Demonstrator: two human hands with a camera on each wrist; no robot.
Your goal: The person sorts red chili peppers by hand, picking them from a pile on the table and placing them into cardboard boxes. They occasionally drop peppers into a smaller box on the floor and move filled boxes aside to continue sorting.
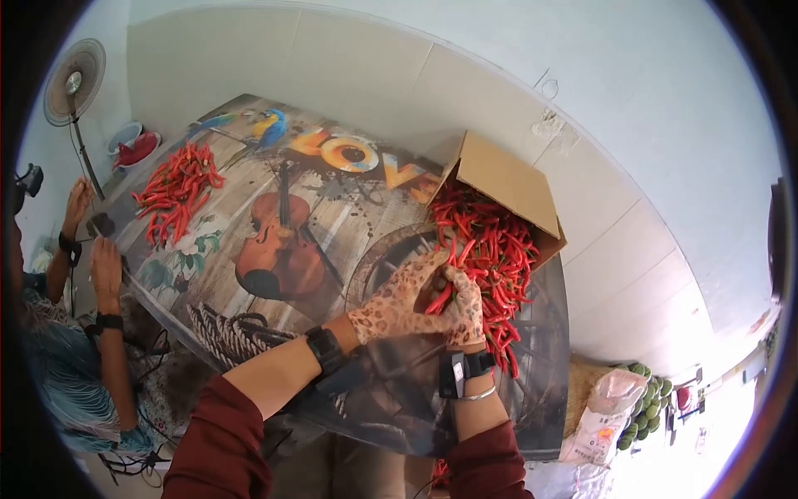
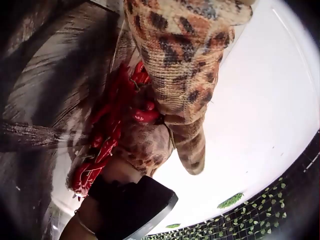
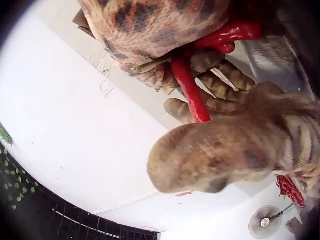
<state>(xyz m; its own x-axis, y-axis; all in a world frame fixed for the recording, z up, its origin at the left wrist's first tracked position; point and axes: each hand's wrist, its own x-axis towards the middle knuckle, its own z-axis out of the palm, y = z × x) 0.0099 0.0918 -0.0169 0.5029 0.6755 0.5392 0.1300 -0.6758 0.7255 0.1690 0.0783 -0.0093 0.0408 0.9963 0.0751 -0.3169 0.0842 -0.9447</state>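
Both hands wear leopard-print gloves and meet over the near edge of a heap of red chilies (image 1: 490, 249). My left hand (image 1: 397, 301) pinches a red chili (image 1: 440, 296) that my right hand (image 1: 465, 309) also grips. In the left wrist view the left glove (image 2: 185, 65) reaches down to the right glove (image 2: 142, 147), which holds a bunch of chilies (image 2: 107, 135). The right wrist view has the right glove (image 3: 135, 30) at the top, one long chili (image 3: 190, 92) running from it, and the left glove (image 3: 225, 150) curled round the chili's lower end.
The heap spills from a tipped cardboard box (image 1: 503, 179) onto a table cloth (image 1: 283, 241) printed with a violin. A second chili pile (image 1: 176, 193) lies far left, near another person's hands (image 1: 104, 266). A fan (image 1: 73, 79) stands behind; a sack (image 1: 603, 416) sits right.
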